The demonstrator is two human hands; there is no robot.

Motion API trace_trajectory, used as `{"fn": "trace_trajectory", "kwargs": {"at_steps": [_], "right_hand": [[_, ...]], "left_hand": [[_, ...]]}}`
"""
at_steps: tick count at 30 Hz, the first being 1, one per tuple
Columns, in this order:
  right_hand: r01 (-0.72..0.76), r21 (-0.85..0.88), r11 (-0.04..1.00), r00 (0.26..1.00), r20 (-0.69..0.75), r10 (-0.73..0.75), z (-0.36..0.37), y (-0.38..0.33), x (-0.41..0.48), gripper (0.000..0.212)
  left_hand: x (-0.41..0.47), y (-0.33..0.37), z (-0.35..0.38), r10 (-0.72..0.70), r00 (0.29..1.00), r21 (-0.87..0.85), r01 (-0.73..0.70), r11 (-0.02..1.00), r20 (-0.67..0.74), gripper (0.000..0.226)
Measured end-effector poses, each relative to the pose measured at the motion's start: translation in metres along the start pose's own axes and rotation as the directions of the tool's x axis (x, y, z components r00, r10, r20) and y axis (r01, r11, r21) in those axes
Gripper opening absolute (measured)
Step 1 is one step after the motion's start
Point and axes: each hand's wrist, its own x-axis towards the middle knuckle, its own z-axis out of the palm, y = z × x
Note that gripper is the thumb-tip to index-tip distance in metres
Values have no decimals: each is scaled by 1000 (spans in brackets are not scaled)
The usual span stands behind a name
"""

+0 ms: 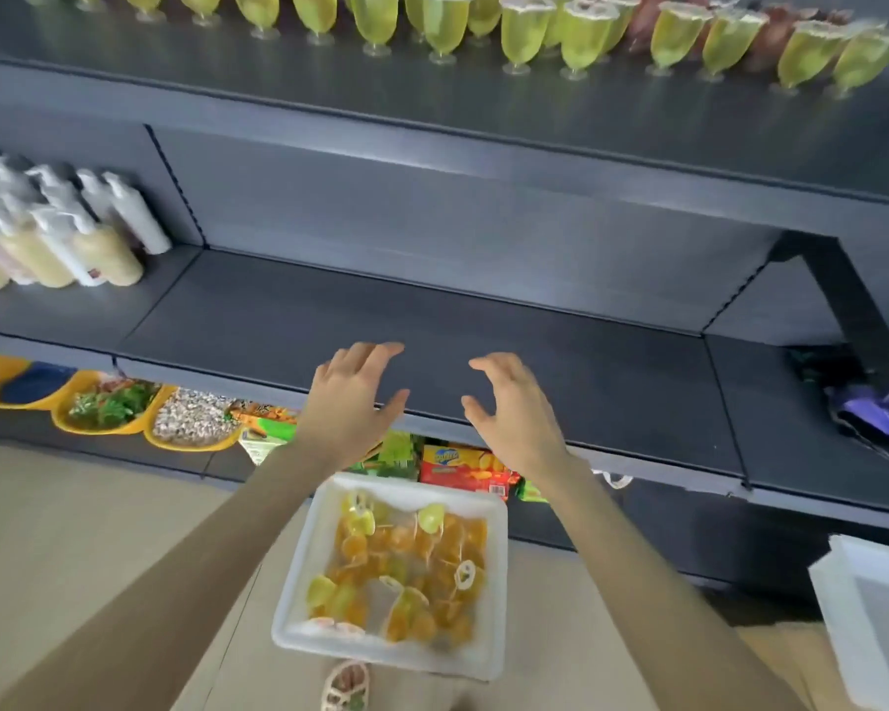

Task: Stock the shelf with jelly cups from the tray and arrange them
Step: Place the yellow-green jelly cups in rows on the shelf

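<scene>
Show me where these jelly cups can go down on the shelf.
The middle shelf lies bare from the bottles on the left to the dark bags on the right. The top shelf is crowded with green cups.

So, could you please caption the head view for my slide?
Left hand and right hand, both empty, hover over the shelf, a tray of jelly cups below.
</scene>
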Motion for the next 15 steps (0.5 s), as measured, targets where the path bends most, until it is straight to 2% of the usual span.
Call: {"fn": "trace_trajectory", "kwargs": {"at_steps": [6, 10, 15], "right_hand": [[-162, 0, 987, 969, 187, 159, 124, 25, -6, 42], [-308, 19, 951, 909, 300, 288, 213, 38, -13, 44], [-476, 38, 878, 820, 381, 428, 309, 62, -22, 45]], "left_hand": [[-25, -93, 82, -69, 965, -10, 75, 997, 253, 47], [-48, -155, 143, -116, 885, 12, 124, 992, 451, 50], [-75, -216, 221, -173, 785, 34, 190, 981, 594, 51]]}}
